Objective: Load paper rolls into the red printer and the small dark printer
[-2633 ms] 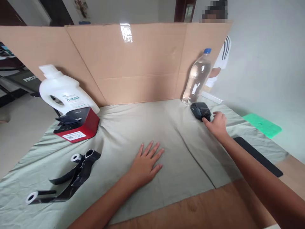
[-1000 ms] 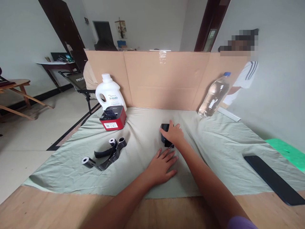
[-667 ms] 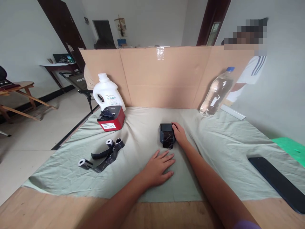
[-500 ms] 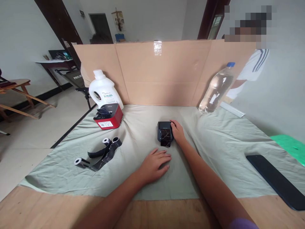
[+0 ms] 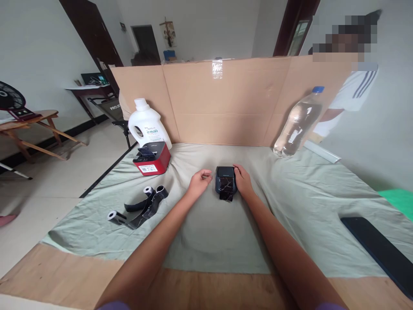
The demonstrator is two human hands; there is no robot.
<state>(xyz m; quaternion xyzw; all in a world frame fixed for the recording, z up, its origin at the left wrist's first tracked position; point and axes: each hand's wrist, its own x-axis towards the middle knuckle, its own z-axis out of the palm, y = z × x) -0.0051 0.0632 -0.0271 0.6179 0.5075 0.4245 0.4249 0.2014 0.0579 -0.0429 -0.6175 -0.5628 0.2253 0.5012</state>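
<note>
Only legible txt: "PROJE" on chair back [image 5: 113,107]; jug [image 5: 146,125] & red printer [image 5: 153,158] labels unreadable.

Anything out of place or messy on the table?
Yes: the black rolls left of the left hand lie partly unwound, loose strips tangled on the cloth. A dark strip also sticks out of the small black printer that the right hand touches. Nothing spilled.

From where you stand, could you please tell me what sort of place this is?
Probably a room in a home, set up as a makeshift workstation: a wooden table under a green cloth, a cardboard screen along its back, dark doorways and a wall picture behind.
</note>
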